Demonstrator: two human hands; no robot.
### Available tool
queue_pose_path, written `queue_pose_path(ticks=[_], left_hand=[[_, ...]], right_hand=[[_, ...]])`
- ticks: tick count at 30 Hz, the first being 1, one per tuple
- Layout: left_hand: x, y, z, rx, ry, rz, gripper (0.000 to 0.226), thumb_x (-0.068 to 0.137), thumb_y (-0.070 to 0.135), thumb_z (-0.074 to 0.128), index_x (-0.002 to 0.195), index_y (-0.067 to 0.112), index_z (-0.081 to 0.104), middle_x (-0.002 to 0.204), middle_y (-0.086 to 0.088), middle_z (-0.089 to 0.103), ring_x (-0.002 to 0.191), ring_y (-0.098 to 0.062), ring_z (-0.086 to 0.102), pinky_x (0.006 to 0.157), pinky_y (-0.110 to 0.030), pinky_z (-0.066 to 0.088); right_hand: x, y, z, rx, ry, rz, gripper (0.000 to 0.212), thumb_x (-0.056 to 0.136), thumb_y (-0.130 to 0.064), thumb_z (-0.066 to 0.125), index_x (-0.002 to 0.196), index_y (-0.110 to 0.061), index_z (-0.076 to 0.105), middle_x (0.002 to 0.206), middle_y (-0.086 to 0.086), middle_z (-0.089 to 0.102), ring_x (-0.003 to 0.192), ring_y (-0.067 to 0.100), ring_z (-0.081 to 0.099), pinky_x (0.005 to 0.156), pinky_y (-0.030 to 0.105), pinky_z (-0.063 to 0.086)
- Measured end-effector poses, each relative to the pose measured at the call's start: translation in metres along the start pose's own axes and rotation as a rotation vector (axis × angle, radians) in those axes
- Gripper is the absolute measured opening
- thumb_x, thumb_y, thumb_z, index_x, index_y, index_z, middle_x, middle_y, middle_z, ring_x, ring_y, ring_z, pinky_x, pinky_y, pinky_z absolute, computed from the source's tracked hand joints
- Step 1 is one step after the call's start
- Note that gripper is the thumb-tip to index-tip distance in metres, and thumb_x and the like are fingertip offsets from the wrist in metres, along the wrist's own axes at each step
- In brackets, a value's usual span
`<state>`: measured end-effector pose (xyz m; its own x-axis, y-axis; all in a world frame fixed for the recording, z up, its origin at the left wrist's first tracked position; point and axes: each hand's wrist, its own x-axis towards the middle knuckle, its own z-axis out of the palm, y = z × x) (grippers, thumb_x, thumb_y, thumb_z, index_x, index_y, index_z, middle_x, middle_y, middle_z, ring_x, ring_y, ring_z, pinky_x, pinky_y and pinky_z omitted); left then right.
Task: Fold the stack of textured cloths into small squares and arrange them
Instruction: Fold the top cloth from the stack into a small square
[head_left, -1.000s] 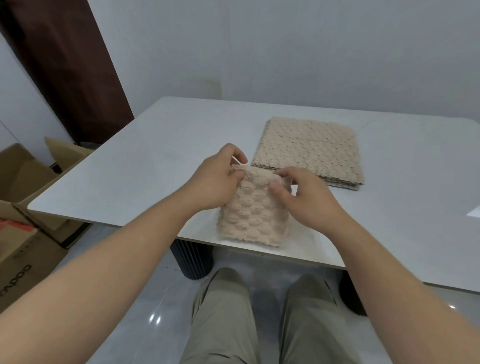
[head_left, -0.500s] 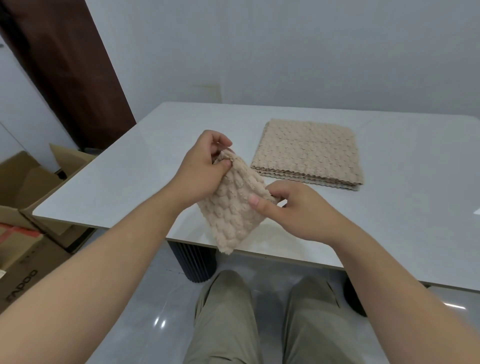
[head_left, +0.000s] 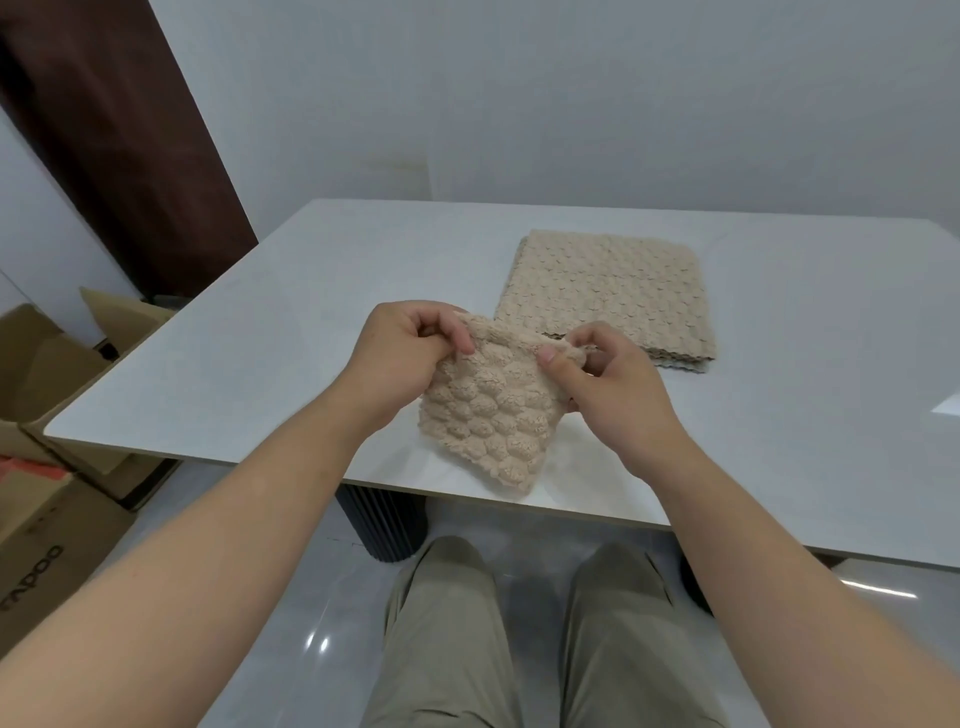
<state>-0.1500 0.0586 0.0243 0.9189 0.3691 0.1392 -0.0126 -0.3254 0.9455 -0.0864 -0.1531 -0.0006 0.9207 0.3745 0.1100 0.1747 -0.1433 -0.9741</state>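
- Pinching the top edge of the small beige bubble-textured folded cloth (head_left: 488, 415), both hands are raised over the near edge of the white table (head_left: 249, 374). The cloth hangs tilted, its lower corner pointing to 5 o'clock.
- Left hand (head_left: 402, 358): fingers curled, gripping the cloth's upper-left corner, at its 10 o'clock.
- Right hand (head_left: 610, 395): thumb in front, fingers curled behind, gripping the upper-right corner, at 2 o'clock.
- Flat stack of beige textured cloths (head_left: 608, 291) lies on the table, at 1 o'clock from the held cloth.
- Brown cardboard box (head_left: 47, 551) on the floor, at 8 o'clock in view. Dark print reads "APOO", with the first letter unclear.
- Open cardboard box (head_left: 47, 358) at 9 o'clock. Contents cannot be told.
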Motion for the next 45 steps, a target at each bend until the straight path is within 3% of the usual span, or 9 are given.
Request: queue_pose_path(ticks=[4, 9, 13, 16, 21, 28, 33, 37, 45], left_hand=[[-0.005, 0.003, 0.003, -0.020, -0.006, 0.016, 0.049, 0.088, -0.012, 0.058, 0.065, 0.027, 0.079, 0.082, 0.007, 0.076, 0.081, -0.019, 0.065, 0.076, -0.034, 0.049], [-0.009, 0.004, 0.007, -0.118, -0.024, -0.003, 0.037, 0.091, -0.003, 0.067, 0.101, 0.031, 0.078, 0.114, 0.001, 0.074, 0.086, -0.009, 0.069, 0.078, -0.024, 0.055], [-0.007, -0.012, 0.005, -0.260, -0.026, -0.182, 0.080, 0.073, 0.026, 0.090, 0.143, 0.031, 0.051, 0.135, 0.000, 0.060, 0.119, -0.016, 0.065, 0.100, -0.036, 0.054], [-0.013, -0.018, 0.011, -0.234, -0.128, -0.252, 0.069, 0.072, 0.046, 0.086, 0.130, 0.016, 0.066, 0.124, -0.004, 0.072, 0.115, -0.019, 0.069, 0.100, -0.037, 0.051], [-0.024, -0.023, 0.032, -0.157, -0.005, -0.187, 0.018, 0.095, 0.033, 0.068, 0.105, 0.019, 0.075, 0.099, 0.006, 0.079, 0.093, -0.011, 0.075, 0.081, -0.029, 0.055], [-0.019, -0.019, 0.055, 0.020, 0.143, -0.123, 0.026, 0.100, 0.045, 0.056, 0.099, 0.021, 0.068, 0.094, 0.005, 0.075, 0.087, -0.013, 0.073, 0.083, -0.041, 0.059], [-0.011, -0.008, 0.059, 0.364, 0.140, 0.009, 0.045, 0.101, 0.052, 0.050, 0.080, 0.013, 0.055, 0.075, 0.000, 0.065, 0.068, -0.018, 0.060, 0.063, -0.034, 0.047], [0.002, 0.013, 0.062, 0.641, 0.079, 0.068, 0.048, 0.101, 0.054, 0.046, 0.071, 0.017, 0.047, 0.067, 0.003, 0.057, 0.064, -0.015, 0.055, 0.056, -0.033, 0.038], [0.070, 0.044, 0.061, 0.420, 0.033, -0.240, 0.031, 0.098, 0.035, 0.059, 0.100, 0.004, 0.063, 0.101, -0.010, 0.066, 0.093, -0.027, 0.063, 0.073, -0.031, 0.045]], right_hand=[[0.003, 0.008, -0.003, 0.122, 0.019, 0.084, 0.029, 0.090, -0.024, 0.077, 0.114, -0.014, 0.065, 0.081, 0.000, 0.077, 0.083, 0.023, 0.075, 0.082, 0.045, 0.062], [0.005, 0.006, -0.002, 0.264, 0.011, 0.141, 0.015, 0.092, -0.014, 0.074, 0.102, -0.004, 0.071, 0.096, 0.016, 0.077, 0.093, 0.032, 0.075, 0.084, 0.049, 0.061], [0.005, 0.005, -0.007, 0.245, -0.001, 0.087, 0.011, 0.092, -0.017, 0.073, 0.100, -0.010, 0.073, 0.096, 0.015, 0.077, 0.092, 0.030, 0.075, 0.082, 0.046, 0.062], [0.006, 0.005, -0.009, 0.230, -0.009, 0.063, 0.008, 0.091, -0.018, 0.074, 0.098, -0.014, 0.074, 0.092, 0.009, 0.078, 0.085, 0.020, 0.075, 0.074, 0.034, 0.059], [0.006, 0.007, -0.009, 0.311, 0.031, 0.090, 0.015, 0.091, -0.017, 0.075, 0.103, -0.010, 0.073, 0.097, 0.010, 0.078, 0.093, 0.025, 0.075, 0.085, 0.042, 0.061], [-0.002, 0.020, 0.000, 0.437, -0.019, 0.323, 0.036, 0.096, -0.039, 0.066, 0.115, -0.008, 0.070, 0.105, 0.004, 0.078, 0.098, 0.021, 0.075, 0.083, 0.036, 0.059], [-0.001, 0.026, 0.001, 0.365, 0.080, 0.328, 0.035, 0.098, -0.045, 0.061, 0.115, -0.014, 0.067, 0.106, 0.003, 0.077, 0.096, 0.022, 0.075, 0.088, 0.051, 0.060], [-0.002, 0.023, -0.004, 0.430, 0.120, 0.364, 0.035, 0.099, -0.041, 0.061, 0.116, -0.011, 0.066, 0.108, 0.006, 0.077, 0.097, 0.022, 0.075, 0.089, 0.047, 0.060], [-0.010, 0.019, -0.014, 0.732, 0.024, 0.410, 0.047, 0.098, -0.049, 0.058, 0.134, -0.023, 0.045, 0.122, 0.021, 0.068, 0.099, 0.038, 0.073, 0.094, 0.055, 0.056]])
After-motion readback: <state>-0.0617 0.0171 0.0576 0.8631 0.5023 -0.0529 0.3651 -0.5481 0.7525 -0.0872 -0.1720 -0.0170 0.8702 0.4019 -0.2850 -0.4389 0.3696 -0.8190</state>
